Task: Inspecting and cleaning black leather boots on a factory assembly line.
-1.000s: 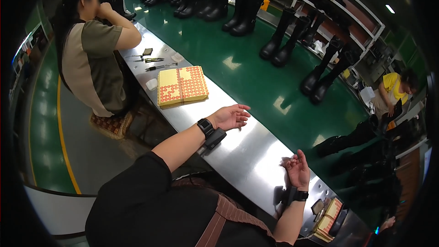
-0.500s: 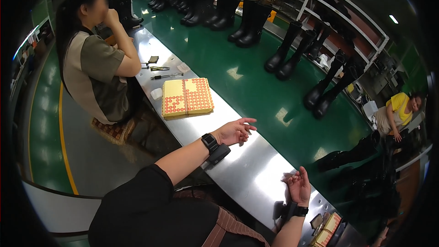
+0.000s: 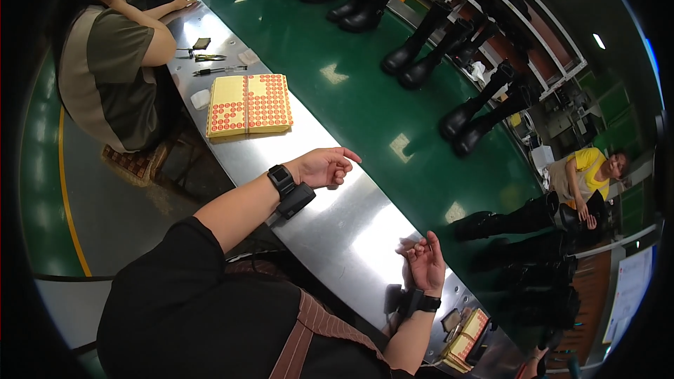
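Across the middle of the frame, a glossy green surface (image 3: 361, 116) is lined with tall black boots (image 3: 404, 62), and against it a long steel bench (image 3: 340, 228) is set diagonally from upper left to lower right. At the upper left, a co-worker (image 3: 116, 63) in an olive and beige top is seated by the bench. Left of centre, a stack of yellow sticker sheets (image 3: 268, 105) with red round dots is laid flat on the steel, bound by a dark band; a second bundle (image 3: 467, 344) is laid at the lower right. Between them nothing is grasped: the left hand (image 3: 324, 167) is held palm inward with fingers loosely bent, nearest the stack, and the right hand (image 3: 427, 267) is turned up, half curled, nearest the second bundle. Above the stack in the frame, a dark pen (image 3: 219, 70) is left lying on the steel.

The stack could be shoved askew if the black wrist module (image 3: 296, 200) were swung into it, and sheets might be spread if the band were slipped. The left fingertips, seen overlapping the bench's far edge, could be knocked by a passing boot if the green surface is driven.
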Demonstrator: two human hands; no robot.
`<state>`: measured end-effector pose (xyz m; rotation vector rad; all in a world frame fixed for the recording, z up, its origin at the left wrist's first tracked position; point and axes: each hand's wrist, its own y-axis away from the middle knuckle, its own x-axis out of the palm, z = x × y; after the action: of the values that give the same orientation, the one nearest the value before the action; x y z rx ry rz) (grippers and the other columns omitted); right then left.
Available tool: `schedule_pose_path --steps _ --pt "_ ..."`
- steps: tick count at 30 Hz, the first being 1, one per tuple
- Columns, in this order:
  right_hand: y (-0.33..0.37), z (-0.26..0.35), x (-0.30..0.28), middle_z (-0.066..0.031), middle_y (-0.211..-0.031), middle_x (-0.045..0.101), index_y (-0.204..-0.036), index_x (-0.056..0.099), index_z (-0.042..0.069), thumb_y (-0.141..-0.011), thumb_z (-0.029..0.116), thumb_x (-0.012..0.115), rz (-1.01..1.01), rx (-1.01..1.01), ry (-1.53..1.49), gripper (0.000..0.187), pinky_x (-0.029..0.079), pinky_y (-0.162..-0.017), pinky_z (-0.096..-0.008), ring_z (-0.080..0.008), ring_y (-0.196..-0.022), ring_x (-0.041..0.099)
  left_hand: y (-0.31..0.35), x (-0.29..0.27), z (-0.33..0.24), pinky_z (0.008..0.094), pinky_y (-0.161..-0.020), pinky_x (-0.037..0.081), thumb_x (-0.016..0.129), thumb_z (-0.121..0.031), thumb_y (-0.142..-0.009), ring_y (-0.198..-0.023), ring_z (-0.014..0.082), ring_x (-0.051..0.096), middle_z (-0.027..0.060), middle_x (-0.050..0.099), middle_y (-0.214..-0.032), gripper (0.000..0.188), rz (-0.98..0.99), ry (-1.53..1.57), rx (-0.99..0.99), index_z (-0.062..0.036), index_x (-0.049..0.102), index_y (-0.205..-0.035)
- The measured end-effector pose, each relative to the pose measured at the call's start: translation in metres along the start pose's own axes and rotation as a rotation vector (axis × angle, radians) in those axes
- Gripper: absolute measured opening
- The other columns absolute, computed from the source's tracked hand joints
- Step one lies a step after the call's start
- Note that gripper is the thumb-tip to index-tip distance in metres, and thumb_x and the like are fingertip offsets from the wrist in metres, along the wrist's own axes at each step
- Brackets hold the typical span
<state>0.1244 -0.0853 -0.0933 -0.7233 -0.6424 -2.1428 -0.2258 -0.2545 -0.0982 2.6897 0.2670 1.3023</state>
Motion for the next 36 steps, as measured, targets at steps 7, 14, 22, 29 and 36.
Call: schedule_pose_path --steps 7,14,22,29,36 --pt "0.005 -0.005 -0.004 -0.0036 -0.097 0.057 -0.123 0.053 0.006 -0.102 0.025 0.044 0.035 0.025 0.016 0.029 0.05 -0.082 -0.0315 -0.0137 -0.086 0.056 0.012 0.005 0.005 0.0237 -0.053 0.037 0.05 -0.005 -0.093 -0.061 0.0086 0.046 0.0006 0.05 -0.076 0.022 -0.016 0.007 -0.01 -0.0053 0.049 -0.114" --pt "0.013 -0.001 -0.003 -0.0046 -0.098 0.058 -0.123 0.052 0.005 -0.103 0.023 0.043 0.022 -0.009 -0.011 0.029 0.052 -0.085 -0.0352 -0.0157 -0.088 0.059 -0.005 0.006 0.005 0.0273 -0.061 0.041 0.049 -0.009 -0.095 -0.065 0.0119 0.046 0.0035 0.052 -0.074 0.021 0.017 0.078 -0.067 -0.0056 0.053 -0.115" --pt "-0.003 -0.002 0.001 -0.002 -0.097 0.058 -0.122 0.054 0.005 -0.103 0.024 0.046 0.045 0.015 -0.065 0.028 0.053 -0.082 -0.0317 -0.011 -0.083 0.057 -0.007 -0.015 0.005 0.027 -0.063 0.041 0.046 -0.007 -0.097 -0.069 0.0125 0.049 0.0067 0.054 -0.082 0.025 0.015 0.013 0.048 -0.0044 0.048 -0.122" --pt "0.007 -0.001 -0.005 -0.0015 -0.096 0.058 -0.121 0.055 0.005 -0.102 0.024 0.046 0.046 -0.005 -0.046 0.028 0.053 -0.084 -0.0315 -0.0103 -0.084 0.057 -0.011 -0.008 0.01 0.0279 -0.064 0.043 0.045 -0.007 -0.097 -0.069 0.0128 0.05 0.0078 0.055 -0.083 0.026 -0.007 0.025 0.031 -0.0036 0.047 -0.123" --pt "-0.001 -0.003 0.004 -0.0014 -0.096 0.058 -0.123 0.054 0.005 -0.103 0.023 0.045 0.042 0.027 -0.055 0.028 0.052 -0.083 -0.0312 -0.0103 -0.085 0.057 0.001 -0.007 0.003 0.0287 -0.067 0.044 0.047 -0.007 -0.095 -0.07 0.0138 0.05 0.0069 0.055 -0.081 0.027 -0.005 0.007 0.052 -0.0028 0.047 -0.122"
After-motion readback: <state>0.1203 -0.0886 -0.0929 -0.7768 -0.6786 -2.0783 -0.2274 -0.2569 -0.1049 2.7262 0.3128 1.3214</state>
